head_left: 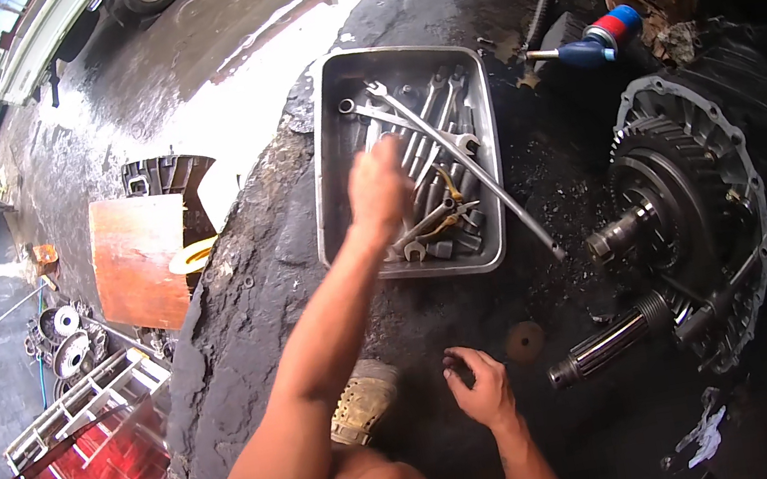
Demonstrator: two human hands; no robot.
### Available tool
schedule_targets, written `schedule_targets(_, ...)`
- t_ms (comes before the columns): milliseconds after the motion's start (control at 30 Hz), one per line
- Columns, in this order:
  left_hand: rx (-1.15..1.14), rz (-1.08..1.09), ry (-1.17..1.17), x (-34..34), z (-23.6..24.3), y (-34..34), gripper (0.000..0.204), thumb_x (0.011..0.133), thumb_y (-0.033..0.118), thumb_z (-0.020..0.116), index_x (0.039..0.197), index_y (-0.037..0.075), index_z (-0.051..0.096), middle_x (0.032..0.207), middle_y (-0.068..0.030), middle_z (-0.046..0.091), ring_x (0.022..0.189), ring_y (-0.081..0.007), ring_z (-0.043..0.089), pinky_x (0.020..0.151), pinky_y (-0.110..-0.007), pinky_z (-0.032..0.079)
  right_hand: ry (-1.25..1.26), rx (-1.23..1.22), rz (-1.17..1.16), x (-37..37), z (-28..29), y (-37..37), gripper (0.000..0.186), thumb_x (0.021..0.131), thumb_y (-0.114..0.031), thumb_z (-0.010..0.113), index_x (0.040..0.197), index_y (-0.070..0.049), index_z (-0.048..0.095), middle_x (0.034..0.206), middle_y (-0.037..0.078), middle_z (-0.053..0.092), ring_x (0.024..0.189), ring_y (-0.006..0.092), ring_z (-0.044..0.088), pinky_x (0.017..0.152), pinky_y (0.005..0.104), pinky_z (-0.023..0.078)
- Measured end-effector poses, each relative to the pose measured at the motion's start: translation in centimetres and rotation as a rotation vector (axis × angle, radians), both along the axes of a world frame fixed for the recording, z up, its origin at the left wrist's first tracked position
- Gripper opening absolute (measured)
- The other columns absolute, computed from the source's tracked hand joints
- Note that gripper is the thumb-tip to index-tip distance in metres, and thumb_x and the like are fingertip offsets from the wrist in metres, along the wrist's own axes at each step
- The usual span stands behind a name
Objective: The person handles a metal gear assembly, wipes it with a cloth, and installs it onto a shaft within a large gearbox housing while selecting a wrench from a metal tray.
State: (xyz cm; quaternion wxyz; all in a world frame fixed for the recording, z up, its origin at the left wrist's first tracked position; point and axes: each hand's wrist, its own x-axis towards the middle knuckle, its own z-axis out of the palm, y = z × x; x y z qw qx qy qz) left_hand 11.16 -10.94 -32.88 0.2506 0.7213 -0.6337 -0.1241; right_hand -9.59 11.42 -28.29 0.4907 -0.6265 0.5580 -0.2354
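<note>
A metal tray (326,203) full of tools lies on the dark ground ahead of me. My left hand (381,189) reaches over its left half, above the tools; motion blurs its fingers, and whatever they touch is hidden. Around it lie several wrenches (398,113), sockets and a pair of yellow-handled pliers (451,184). A long steel bar (500,189) slants across the tools, its lower end sticking out past the tray's right rim. My right hand (481,387) is held low near the tray's front side, fingers loosely bent, thumb apart, with nothing in it.
To the right stands an opened gearbox housing (749,168) with a large gear (666,172) and a splined shaft (613,340). A blue-and-red air tool (608,34) lies beyond it. A rusty disc (525,343) is near my right hand. A brown board (141,260) is at left.
</note>
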Motion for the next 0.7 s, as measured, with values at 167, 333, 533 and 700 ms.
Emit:
schedule_targets(167,0.279,-0.013,-0.205,4.9,-1.1,-3.3,0.024,0.079,0.004,0.051,0.102,-0.002,0.052,0.092,-0.0279,0.062,0.089,-0.0435,0.063,0.078,-0.05,0.051,-0.032,0.034,-0.073,-0.8,-0.3,0.3,0.027,0.078,-0.003,0.065,0.105,-0.001,0.063,0.093,0.014,0.068,0.087,0.0293,0.066,0.078,0.037,0.052)
schedule_targets(333,0.374,0.119,-0.276,3.8,-1.8,-5.3,0.019,0.09,0.012,0.045,0.099,0.0,0.055,0.098,-0.0246,0.065,0.092,-0.0396,0.066,0.078,-0.047,0.055,-0.018,0.044,-0.061,-1.0,0.0,1.4,0.027,0.078,-0.002,0.065,0.105,-0.001,0.063,0.093,0.014,0.069,0.087,0.0282,0.066,0.077,0.036,0.053)
schedule_targets(533,0.502,0.005,-0.255,3.9,0.5,-6.1,0.021,0.078,0.014,0.055,0.087,0.0,0.068,0.1,-0.0221,0.068,0.095,-0.0376,0.066,0.082,-0.045,0.054,-0.032,0.05,-0.088,-1.2,-0.3,3.0,0.026,0.078,-0.002,0.066,0.104,-0.001,0.063,0.092,0.013,0.069,0.085,0.0271,0.067,0.077,0.0361,0.053)
schedule_targets(700,0.234,-0.251,-0.139,5.3,4.5,-5.3,0.022,0.073,0.007,0.054,0.092,-0.002,0.06,0.087,-0.0258,0.065,0.085,-0.0419,0.064,0.074,-0.048,0.05,-0.074,0.075,-0.15,-1.2,0.4,3.5,0.026,0.079,-0.002,0.066,0.104,-0.001,0.063,0.092,0.013,0.069,0.087,0.0259,0.068,0.078,0.0351,0.053)
